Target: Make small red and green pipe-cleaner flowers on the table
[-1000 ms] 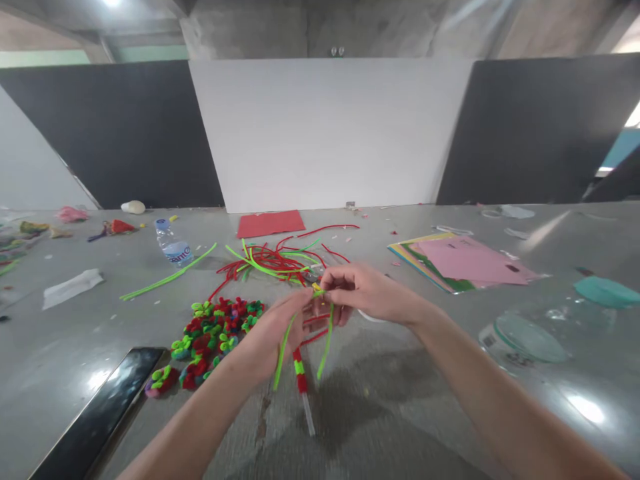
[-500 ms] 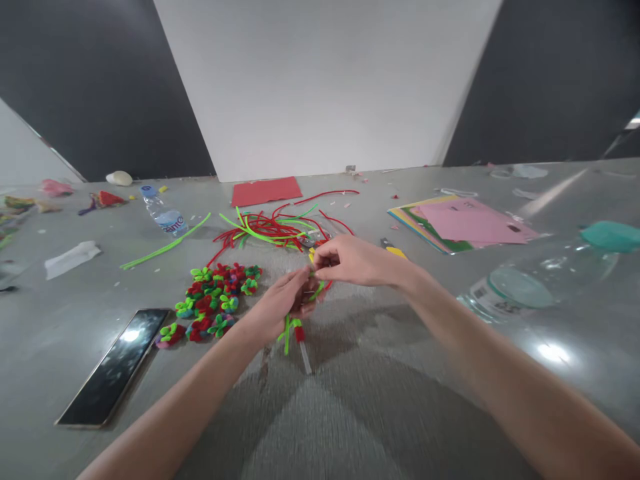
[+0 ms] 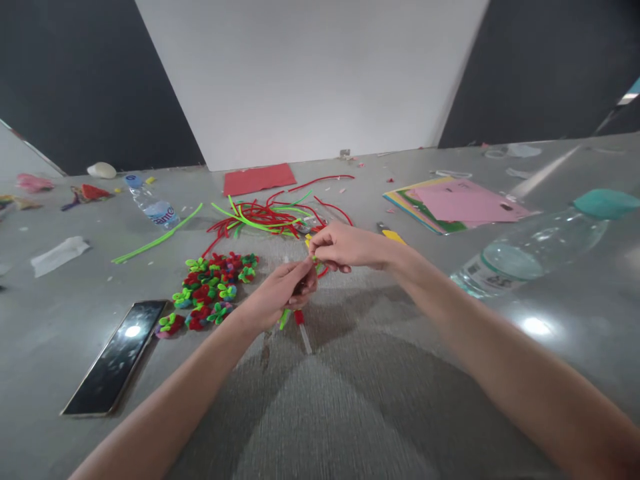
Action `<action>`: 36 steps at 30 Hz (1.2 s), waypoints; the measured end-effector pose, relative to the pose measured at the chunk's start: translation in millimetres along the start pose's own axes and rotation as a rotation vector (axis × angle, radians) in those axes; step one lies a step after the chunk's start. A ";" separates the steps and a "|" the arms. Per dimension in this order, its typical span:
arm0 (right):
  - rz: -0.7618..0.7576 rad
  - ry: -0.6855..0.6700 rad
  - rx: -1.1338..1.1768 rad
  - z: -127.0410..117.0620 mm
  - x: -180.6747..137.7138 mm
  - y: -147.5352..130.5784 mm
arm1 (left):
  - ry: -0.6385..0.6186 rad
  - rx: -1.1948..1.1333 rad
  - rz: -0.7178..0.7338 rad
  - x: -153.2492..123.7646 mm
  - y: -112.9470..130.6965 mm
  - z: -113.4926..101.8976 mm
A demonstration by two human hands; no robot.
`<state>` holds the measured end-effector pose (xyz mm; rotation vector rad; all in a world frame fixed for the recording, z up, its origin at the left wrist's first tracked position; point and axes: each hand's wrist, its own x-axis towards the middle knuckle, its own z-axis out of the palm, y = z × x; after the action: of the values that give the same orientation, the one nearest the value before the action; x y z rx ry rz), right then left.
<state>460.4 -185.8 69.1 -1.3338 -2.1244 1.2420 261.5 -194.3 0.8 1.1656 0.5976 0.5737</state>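
My left hand point(image 3: 286, 287) is closed around a green pipe cleaner point(image 3: 315, 259), thumb and fingertips pressed together. My right hand point(image 3: 345, 245) pinches the same green piece from the other side, so the fingertips of both hands nearly meet. Most of the piece is hidden by the fingers. Green pipe-cleaner ends point(image 3: 284, 319) show below my left hand; whether they are held or lie on the table I cannot tell. Beside them is a clear stick with a red band point(image 3: 302, 330). Behind my hands lies a loose pile of red and green pipe cleaners point(image 3: 265, 217).
Several fuzzy red and green flowers point(image 3: 204, 293) sit left of my hands, near a phone point(image 3: 117, 357). Further left is a small bottle point(image 3: 153, 205). A yellow cutter point(image 3: 393, 235), coloured paper sheets point(image 3: 465, 202) and a large clear bottle point(image 3: 520, 257) lie right. Red paper point(image 3: 260, 179) lies behind.
The view has shifted slightly, so the table things sit higher in it. My fingers have turned a little around the green piece, and my right fingers are curled more tightly.
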 end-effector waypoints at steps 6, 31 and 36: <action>0.009 -0.026 0.119 0.3 -1.2 0.2 | -0.013 -0.026 0.023 -3.8 1.8 1.7; -0.063 0.427 -0.106 12.5 38.6 47.0 | 0.151 -0.182 0.225 0.1 15.5 -23.7; 0.052 0.530 -0.497 22.5 41.7 67.1 | 0.274 -0.217 0.282 2.8 16.6 -34.3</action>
<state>461.7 -149.5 -4.7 -1.6870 -2.0630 0.3020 238.0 -164.9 6.7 0.9782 0.5897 1.0260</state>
